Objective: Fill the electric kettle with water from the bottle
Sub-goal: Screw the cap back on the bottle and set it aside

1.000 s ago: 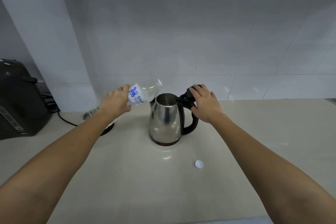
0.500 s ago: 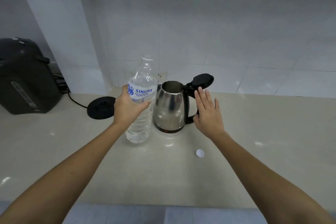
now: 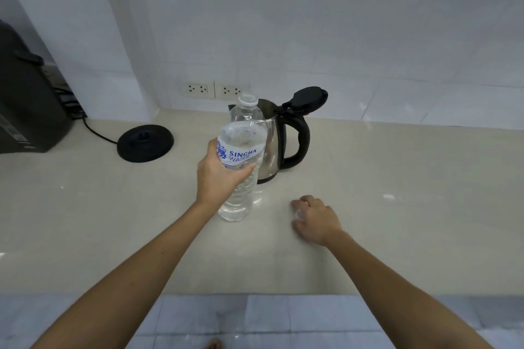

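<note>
My left hand (image 3: 219, 178) grips a clear plastic water bottle (image 3: 241, 133) with a blue-lettered label, holding it upright and uncapped, its base just above or on the beige counter (image 3: 411, 193). Right behind it stands the steel electric kettle (image 3: 274, 133) with a black handle, its black lid (image 3: 309, 97) flipped open. The bottle hides the kettle's left side. My right hand (image 3: 319, 219) rests on the counter in front of the kettle, its fingers curled around the small white bottle cap (image 3: 299, 214).
The kettle's round black power base (image 3: 145, 143) lies to the left, its cord running to a large black appliance (image 3: 25, 110) in the corner. Two wall sockets (image 3: 212, 90) sit behind the kettle. The counter's front edge (image 3: 255, 293) is near me.
The bottle went from tilted over the kettle's mouth to upright in front of it. My right hand left the kettle's lid and came down onto the white cap.
</note>
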